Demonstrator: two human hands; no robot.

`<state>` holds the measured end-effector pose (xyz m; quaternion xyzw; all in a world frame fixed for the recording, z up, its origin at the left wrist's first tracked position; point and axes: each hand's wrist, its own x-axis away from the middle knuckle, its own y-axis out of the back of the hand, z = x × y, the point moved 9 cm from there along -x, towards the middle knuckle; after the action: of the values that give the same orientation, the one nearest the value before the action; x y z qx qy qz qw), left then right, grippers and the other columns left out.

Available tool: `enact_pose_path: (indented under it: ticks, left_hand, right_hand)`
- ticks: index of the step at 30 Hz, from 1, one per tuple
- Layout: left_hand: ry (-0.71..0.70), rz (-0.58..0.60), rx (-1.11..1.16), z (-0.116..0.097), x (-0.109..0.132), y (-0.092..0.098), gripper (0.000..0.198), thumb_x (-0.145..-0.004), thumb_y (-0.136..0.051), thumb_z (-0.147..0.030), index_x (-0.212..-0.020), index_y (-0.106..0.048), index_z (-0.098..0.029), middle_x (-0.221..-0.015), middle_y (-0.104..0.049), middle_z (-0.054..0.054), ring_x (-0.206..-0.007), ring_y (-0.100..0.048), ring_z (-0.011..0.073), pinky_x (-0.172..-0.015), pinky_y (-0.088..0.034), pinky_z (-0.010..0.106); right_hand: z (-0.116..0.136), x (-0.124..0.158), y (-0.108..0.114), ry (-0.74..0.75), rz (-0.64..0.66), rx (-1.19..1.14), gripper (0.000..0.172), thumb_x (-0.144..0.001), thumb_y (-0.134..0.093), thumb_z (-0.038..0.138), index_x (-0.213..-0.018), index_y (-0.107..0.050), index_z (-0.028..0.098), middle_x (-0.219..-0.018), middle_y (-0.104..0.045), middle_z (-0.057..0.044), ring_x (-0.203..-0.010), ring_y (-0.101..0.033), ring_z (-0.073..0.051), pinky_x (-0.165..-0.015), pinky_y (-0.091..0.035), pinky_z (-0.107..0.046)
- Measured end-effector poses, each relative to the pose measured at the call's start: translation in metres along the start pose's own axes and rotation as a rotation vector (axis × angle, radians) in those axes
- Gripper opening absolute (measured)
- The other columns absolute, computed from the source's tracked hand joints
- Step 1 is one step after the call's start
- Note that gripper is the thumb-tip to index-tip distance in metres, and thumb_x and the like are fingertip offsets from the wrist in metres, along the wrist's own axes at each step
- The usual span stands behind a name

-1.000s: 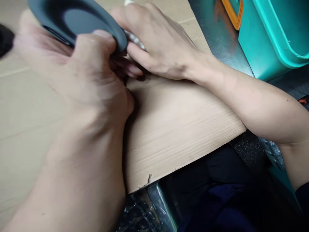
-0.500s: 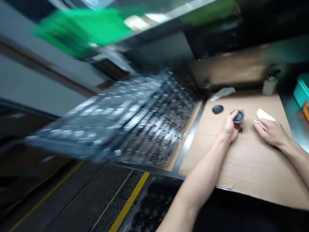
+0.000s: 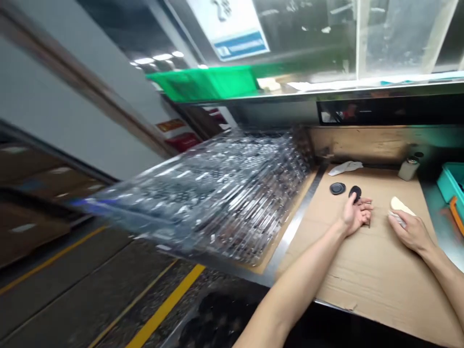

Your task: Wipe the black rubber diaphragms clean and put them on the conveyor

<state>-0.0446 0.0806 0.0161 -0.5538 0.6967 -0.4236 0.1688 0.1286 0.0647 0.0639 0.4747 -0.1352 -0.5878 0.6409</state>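
Observation:
My left hand rests on the cardboard sheet that covers the bench, fingers curled round a dark grey round part that stands tilted at my fingertips. A second dark round part lies flat on the cardboard just to its left. My right hand lies further right, fingers closed over a small pale cloth-like piece. A cream-coloured lump sits right behind it.
A stack of clear plastic blister trays fills the bench's left side and overhangs its edge. A white rag and a small bottle stand at the back. A teal bin sits far right, green bins on the shelf above.
The view has pulled back and swung up and left from a close look at both hands. My hands have separated; the left still has the round part, now lower on the cardboard.

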Motion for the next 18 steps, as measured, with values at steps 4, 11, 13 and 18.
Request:
enact_pose_path:
  ticks: [4, 11, 13, 18]
  left_hand:
    - [-0.078, -0.016, -0.017, -0.006, 0.007, 0.004, 0.038, -0.096, -0.043, -0.033, -0.101, -0.07, -0.006, -0.087, -0.072, 0.014, -0.063, -0.065, 0.0167, -0.054, -0.045, 0.026]
    - [-0.224, -0.114, -0.14, -0.01, 0.013, 0.003, 0.037, -0.077, -0.055, -0.009, -0.112, -0.065, -0.013, -0.131, -0.067, 0.015, -0.094, -0.075, 0.0241, -0.088, -0.056, 0.04]
    - [-0.253, -0.11, -0.132, -0.016, 0.015, 0.003, 0.064, -0.07, -0.054, -0.002, -0.131, -0.058, -0.021, -0.139, -0.062, 0.011, -0.099, -0.075, 0.0231, -0.093, -0.055, 0.041]
    - [-0.217, -0.051, -0.066, -0.026, 0.018, 0.001, 0.088, -0.067, -0.053, 0.001, -0.149, -0.044, -0.028, -0.124, -0.068, 0.009, -0.093, -0.075, 0.021, -0.086, -0.055, 0.033]
  right_hand:
    - [0.007, 0.001, 0.001, -0.056, 0.02, 0.015, 0.037, -0.098, -0.049, 0.052, -0.114, -0.069, 0.025, -0.109, -0.077, -0.008, -0.097, -0.073, -0.029, -0.081, -0.055, -0.04]
    - [0.022, 0.005, 0.005, -0.056, 0.022, -0.005, 0.028, -0.099, -0.051, 0.051, -0.105, -0.06, 0.025, -0.095, -0.073, -0.006, -0.081, -0.068, -0.024, -0.071, -0.048, -0.035]
    - [0.026, 0.005, 0.004, -0.028, 0.027, -0.016, 0.026, -0.099, -0.052, 0.049, -0.103, -0.059, 0.025, -0.093, -0.072, -0.005, -0.079, -0.066, -0.022, -0.071, -0.047, -0.034]
    - [0.03, 0.004, 0.004, -0.005, 0.009, -0.027, 0.024, -0.099, -0.054, 0.047, -0.099, -0.06, 0.024, -0.088, -0.07, -0.004, -0.075, -0.063, -0.021, -0.07, -0.045, -0.032]
